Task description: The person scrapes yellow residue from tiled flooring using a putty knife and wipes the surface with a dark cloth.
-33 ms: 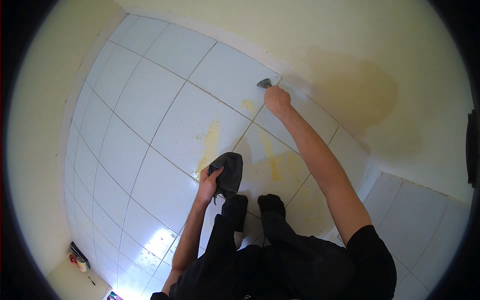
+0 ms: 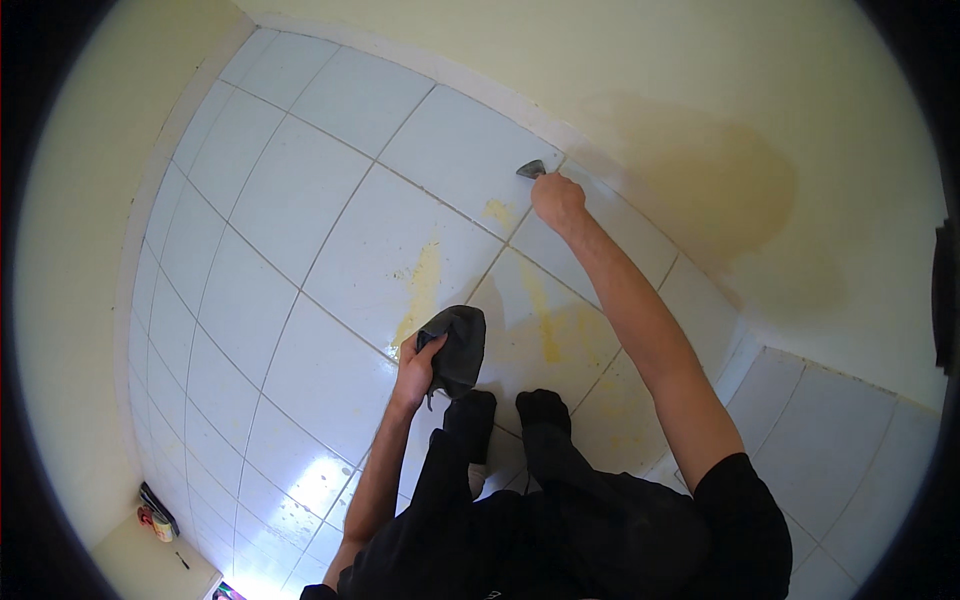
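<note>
My right hand is closed around the handle of a scraper. Its flat metal blade shows beyond my fist, close to the white tiles near the foot of the wall; whether it touches them I cannot tell. My left hand grips a dark grey cloth, bunched in the fingers and hanging above my feet. Between the two hands, yellow residue streaks the tiles, with a smaller yellow patch nearer the scraper.
My feet in black socks stand below the cloth. A cream wall with a brown stain borders the tiles at upper right. Small red and black items sit at lower left. A dark object shows at the right rim.
My right hand and the scraper have shifted very slightly right and toward me. The left hand and cloth look unmoved.
</note>
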Available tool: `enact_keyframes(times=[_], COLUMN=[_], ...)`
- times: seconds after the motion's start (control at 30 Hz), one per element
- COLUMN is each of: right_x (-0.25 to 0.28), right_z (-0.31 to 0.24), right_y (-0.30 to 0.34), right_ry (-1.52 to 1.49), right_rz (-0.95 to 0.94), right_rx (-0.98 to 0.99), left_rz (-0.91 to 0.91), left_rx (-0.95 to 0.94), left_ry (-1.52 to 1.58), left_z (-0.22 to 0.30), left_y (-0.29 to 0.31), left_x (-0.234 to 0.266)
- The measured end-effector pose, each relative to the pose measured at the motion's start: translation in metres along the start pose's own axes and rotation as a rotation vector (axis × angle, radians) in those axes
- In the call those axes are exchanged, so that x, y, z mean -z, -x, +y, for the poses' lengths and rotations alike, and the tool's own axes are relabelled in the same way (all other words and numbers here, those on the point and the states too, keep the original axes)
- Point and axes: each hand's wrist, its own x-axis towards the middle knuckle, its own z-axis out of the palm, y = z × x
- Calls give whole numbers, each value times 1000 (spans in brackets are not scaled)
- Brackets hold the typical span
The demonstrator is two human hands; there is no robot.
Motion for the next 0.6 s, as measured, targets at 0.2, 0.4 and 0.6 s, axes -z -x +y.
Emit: enact_keyframes(times=[0.2,0.4,0.6], right_x=[2,3,-9], right_z=[4,8,25], right_y=[0,-1,8], right_ry=[-8,0,-113], right_rz=[8,-6,-15], right_rx=[5,18,-58], left_rz=[21,-8,-26], left_rx=[20,0,-2], left_ry=[-14,-13,-17], left_z=[-1,-1,2], left_y=[1,-1,-2], left_x=[3,-3,-10])
